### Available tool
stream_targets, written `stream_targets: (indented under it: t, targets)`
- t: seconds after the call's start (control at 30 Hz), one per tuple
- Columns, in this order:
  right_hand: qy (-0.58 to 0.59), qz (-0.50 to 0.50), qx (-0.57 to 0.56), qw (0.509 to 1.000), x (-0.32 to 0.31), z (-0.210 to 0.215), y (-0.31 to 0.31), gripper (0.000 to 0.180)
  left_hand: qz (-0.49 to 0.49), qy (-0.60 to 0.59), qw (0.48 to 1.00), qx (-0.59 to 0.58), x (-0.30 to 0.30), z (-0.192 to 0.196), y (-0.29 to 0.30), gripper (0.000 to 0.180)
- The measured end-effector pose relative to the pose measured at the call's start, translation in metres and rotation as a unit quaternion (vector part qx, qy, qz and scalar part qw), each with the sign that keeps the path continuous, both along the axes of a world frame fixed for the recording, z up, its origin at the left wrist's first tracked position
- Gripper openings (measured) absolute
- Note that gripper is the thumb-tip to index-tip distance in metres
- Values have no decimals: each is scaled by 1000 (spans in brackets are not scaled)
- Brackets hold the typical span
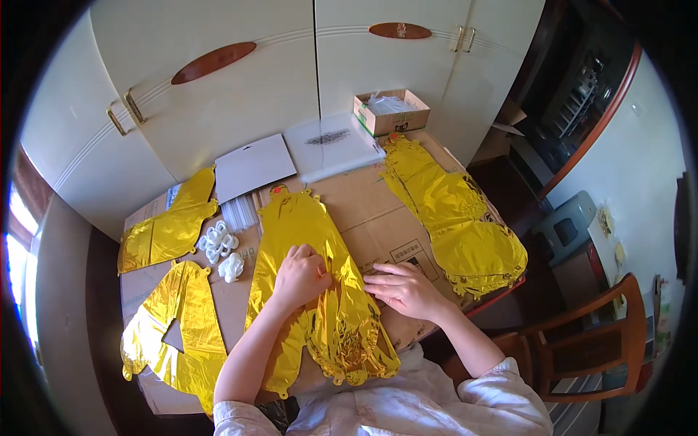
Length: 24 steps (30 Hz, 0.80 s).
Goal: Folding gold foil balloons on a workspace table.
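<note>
A flat gold foil balloon (291,218) lies lengthwise in front of me, its near end crumpled and hanging toward my body. My left hand (299,277) is closed in a loose fist on its middle, with creased foil at the fingers; the fingertips are partly hidden. At the balloon's right edge, my right hand (403,291) has its fingers stretched out, the tips touching or almost touching the foil. Another gold foil balloon (451,211) is spread at the right. On the left lie a gold foil piece (171,225) and a gold balloon with an opening (196,312).
Cardboard (363,207) covers the table. White ribbon coils (217,241), a white card sheet (254,167), clear plastic bags (327,149) and an open carton (392,112) sit toward the back. Cream cabinets (240,94) stand behind; a wooden chair (589,341) is at right.
</note>
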State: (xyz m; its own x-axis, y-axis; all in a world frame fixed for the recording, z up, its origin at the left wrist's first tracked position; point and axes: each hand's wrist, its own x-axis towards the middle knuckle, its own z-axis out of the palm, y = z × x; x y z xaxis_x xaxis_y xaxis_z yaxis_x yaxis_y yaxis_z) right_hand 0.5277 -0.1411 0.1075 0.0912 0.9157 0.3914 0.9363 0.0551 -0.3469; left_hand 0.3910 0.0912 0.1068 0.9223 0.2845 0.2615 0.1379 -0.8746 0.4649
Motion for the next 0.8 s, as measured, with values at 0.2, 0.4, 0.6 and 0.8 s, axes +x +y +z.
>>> stream_targets:
  t: [0.2, 0.4, 0.6, 0.8]
  targets:
    - [-7, 22, -9, 1000, -4, -4, -8, 23, -9, -17, 1000, 15, 1, -1, 2, 12]
    - [0, 17, -10, 1000, -9, -7, -13, 21, -8, -15, 1000, 10, 1, -2, 2, 12]
    - [4, 10, 2, 1000, -12, -7, -17, 23, -18, -3, 1000, 8, 0, -3, 4, 13]
    - [19, 11, 0, 1000, -14, -7, -17, 26, -23, -1, 1000, -4, 0, -4, 5, 13]
